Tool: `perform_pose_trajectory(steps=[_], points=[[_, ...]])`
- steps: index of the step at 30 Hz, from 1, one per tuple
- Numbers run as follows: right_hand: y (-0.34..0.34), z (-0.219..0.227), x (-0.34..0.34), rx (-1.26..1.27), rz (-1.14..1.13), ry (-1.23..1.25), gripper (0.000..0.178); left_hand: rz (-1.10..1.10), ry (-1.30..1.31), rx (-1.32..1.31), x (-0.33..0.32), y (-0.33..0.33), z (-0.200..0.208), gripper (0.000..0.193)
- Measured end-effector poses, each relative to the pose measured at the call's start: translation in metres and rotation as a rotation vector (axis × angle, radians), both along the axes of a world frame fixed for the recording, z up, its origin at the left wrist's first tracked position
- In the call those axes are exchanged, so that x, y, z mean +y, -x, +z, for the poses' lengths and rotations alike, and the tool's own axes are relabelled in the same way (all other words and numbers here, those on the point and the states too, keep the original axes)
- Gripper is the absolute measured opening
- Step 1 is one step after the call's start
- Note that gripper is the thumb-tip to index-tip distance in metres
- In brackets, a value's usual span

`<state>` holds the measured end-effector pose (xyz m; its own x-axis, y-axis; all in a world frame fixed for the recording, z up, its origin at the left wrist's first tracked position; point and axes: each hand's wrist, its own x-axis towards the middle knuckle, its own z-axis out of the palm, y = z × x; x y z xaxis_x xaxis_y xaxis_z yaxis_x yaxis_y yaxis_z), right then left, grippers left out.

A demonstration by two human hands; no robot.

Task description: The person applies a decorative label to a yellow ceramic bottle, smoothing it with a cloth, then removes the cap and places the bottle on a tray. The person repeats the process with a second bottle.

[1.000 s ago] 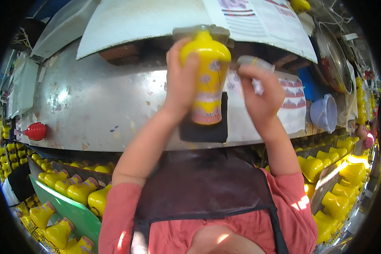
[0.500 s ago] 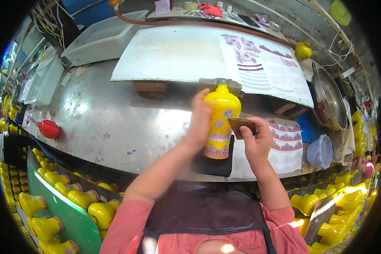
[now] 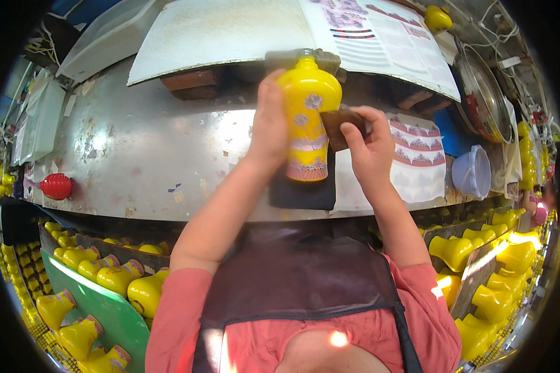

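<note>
A glossy yellow vase (image 3: 311,93) with purple flower decals and a patterned band at its base lies with its narrow neck pointing away from me. Its neck meets a dark grey block (image 3: 280,62), and its base end is over a black cloth (image 3: 302,196). Along the vase's left side, my left hand (image 3: 271,118) holds it, the fingers slightly blurred and partly hidden. My right hand (image 3: 370,143) pinches a flat brown scraper (image 3: 339,127), whose edge is against the vase's right side beside the flowers.
A white board (image 3: 218,31) on bricks (image 3: 190,84) spans the far side, with decal sheets on it. More decals (image 3: 417,143) lie right, near a lilac bucket (image 3: 471,171). A red bottle (image 3: 56,186) stands left. Yellow vases (image 3: 146,292) fill racks on both sides.
The view has shifted, so the table sits higher in the picture. Both hands stay on the same vase and scraper; the scraper remains at the vase's right side.
</note>
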<state>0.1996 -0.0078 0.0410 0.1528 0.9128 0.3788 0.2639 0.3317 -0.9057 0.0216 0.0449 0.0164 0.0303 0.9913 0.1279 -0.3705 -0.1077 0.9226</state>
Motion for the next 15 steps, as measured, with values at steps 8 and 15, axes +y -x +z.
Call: perform_pose_trajectory(steps=[8, 15], points=[[-0.017, 0.009, 0.020, 0.178, 0.018, 0.011, 0.028, -0.025, 0.058, -0.093, -0.003, -0.002, 0.004, 0.054], [-0.018, 0.019, -0.003, 0.004, 0.186, 0.601, 0.046, -0.064, 0.186, -0.318, -0.002, -0.006, 0.008, 0.049]])
